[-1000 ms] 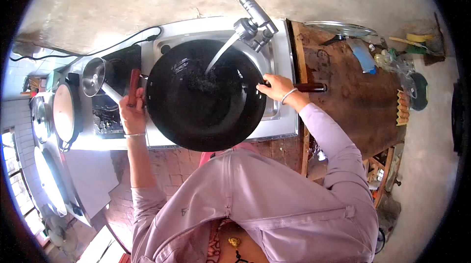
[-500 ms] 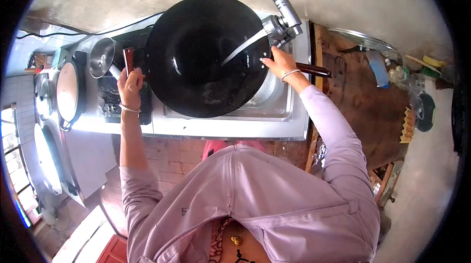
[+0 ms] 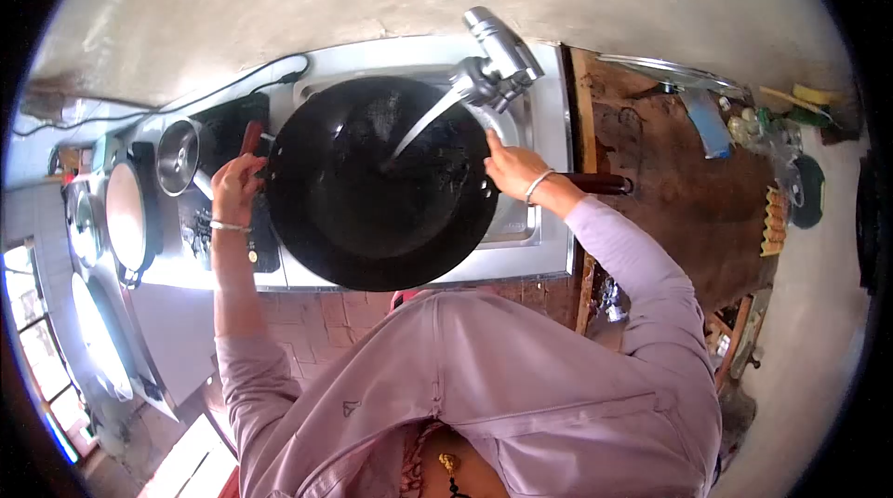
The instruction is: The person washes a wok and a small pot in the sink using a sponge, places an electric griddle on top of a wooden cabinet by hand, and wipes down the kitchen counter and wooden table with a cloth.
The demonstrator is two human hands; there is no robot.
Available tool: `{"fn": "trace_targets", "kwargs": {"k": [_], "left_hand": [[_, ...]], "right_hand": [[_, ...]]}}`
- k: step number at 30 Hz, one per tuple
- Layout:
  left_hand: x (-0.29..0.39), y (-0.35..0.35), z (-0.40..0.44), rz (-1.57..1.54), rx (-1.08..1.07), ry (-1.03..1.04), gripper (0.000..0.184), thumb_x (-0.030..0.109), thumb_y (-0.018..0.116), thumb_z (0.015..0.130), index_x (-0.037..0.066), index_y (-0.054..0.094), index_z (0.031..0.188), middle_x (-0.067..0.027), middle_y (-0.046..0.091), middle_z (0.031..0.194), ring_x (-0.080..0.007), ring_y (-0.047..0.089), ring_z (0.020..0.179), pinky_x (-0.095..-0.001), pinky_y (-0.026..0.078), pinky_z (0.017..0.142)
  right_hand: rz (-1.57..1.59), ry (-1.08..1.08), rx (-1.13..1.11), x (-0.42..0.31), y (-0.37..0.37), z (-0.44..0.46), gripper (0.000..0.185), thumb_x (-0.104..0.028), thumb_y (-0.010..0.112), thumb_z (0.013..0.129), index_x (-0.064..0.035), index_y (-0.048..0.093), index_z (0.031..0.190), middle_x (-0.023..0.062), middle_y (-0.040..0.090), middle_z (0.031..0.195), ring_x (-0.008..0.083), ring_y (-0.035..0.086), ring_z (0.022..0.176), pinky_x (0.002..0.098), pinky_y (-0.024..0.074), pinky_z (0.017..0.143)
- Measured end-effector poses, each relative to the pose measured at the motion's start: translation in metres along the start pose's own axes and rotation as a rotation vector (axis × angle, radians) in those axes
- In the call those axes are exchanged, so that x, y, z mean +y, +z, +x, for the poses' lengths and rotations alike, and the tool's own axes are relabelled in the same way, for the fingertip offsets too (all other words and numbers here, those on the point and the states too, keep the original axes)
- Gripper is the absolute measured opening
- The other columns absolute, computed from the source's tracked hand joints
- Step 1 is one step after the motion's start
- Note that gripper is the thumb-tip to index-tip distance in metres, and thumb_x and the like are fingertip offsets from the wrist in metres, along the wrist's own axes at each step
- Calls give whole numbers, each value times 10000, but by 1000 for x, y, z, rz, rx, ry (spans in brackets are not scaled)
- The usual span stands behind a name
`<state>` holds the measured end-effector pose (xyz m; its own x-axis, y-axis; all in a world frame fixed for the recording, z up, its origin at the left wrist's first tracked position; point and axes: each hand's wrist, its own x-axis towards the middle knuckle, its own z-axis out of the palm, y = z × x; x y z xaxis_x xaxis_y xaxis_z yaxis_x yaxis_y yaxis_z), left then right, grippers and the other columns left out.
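A large black wok (image 3: 391, 210) is held over the sink (image 3: 521, 228), tipped and reaching past the counter's front edge. Water runs into it from the metal faucet (image 3: 498, 61). My left hand (image 3: 237, 186) is closed at the wok's left side, around its short brown handle (image 3: 251, 138). On the right, my right hand (image 3: 516, 170) grips the wok at the rim where the long dark handle (image 3: 600, 184) joins, its fingers partly hidden. That handle sticks out beyond my right wrist.
Left of the wok lie a black stovetop (image 3: 244, 112), a small steel saucepan (image 3: 179, 157) and a pale round pan (image 3: 127, 207). A black cord (image 3: 167, 110) runs along the wall. At right is a brown wooden surface (image 3: 679, 210) with a glass lid (image 3: 674, 70) and an egg tray (image 3: 772, 222).
Both hands have drawn the wok toward my body, away from the wall. The water stream now lands nearer its far side. The view has also shifted slightly.
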<state>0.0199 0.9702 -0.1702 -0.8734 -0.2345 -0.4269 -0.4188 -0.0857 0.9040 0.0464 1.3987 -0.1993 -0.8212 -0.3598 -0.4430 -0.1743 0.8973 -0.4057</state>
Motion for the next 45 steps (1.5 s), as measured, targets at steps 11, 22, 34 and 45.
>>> {"fn": "trace_targets", "kwargs": {"k": [11, 22, 34, 45], "left_hand": [[-3, -1, -93, -126, 259, -118, 137, 141, 552, 746, 13, 559, 793, -51, 537, 662, -99, 418, 494, -217, 415, 536], [-40, 34, -120, -502, 133, -29, 210, 54, 506, 772, 17, 500, 978, -30, 485, 619, -97, 437, 495, -207, 395, 463], [122, 68, -33, 210, -286, 292, 284, 90, 430, 843, -99, 453, 1054, -218, 501, 916, -271, 505, 865, -342, 419, 875], [206, 161, -39, -68, -472, -57, 310, 184, 509, 830, -65, 462, 1008, -141, 510, 943, -208, 489, 914, -268, 436, 795]], "right_hand": [[-24, -100, -94, 31, 11, 103, 434, -222, 343, 864, 36, 214, 1188, 215, 589, 815, 333, 576, 749, 405, 435, 682], [-34, -115, -208, 34, -60, 59, 489, -320, 328, 877, -67, 203, 1276, 209, 588, 885, 377, 564, 823, 427, 416, 784], [1034, 83, -645, 4, 36, -27, 210, -148, 378, 825, -70, 487, 988, 30, 477, 670, 106, 467, 489, 239, 412, 341], [1603, -229, -602, -52, 113, -19, 229, -81, 365, 839, -28, 500, 1015, 35, 463, 525, 105, 382, 309, 247, 309, 257]]}}
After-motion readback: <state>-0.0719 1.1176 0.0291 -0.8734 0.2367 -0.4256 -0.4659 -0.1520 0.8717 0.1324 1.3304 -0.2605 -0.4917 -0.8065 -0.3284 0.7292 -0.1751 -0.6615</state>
